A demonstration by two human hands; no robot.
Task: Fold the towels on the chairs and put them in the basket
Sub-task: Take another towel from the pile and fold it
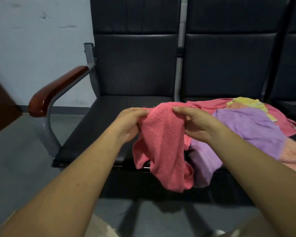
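Note:
A coral-pink towel (162, 142) hangs bunched in front of the black chair seats, held up by both hands. My left hand (128, 124) pinches its top left edge and my right hand (197, 124) pinches its top right edge. Its lower folds dangle past the seat's front edge. To the right, a heap of towels lies on the second seat: a purple towel (248, 132) on top, a yellow towel (246, 103) behind it, another pink towel (210, 104) underneath, and a peach towel (292, 154) at the right. No basket is in view.
A row of black padded chairs (135, 65) stands against a pale wall. The left seat (96, 127) has a wooden armrest (56, 89) on a grey metal frame. Grey floor lies below and to the left, with a dark brown door at the far left.

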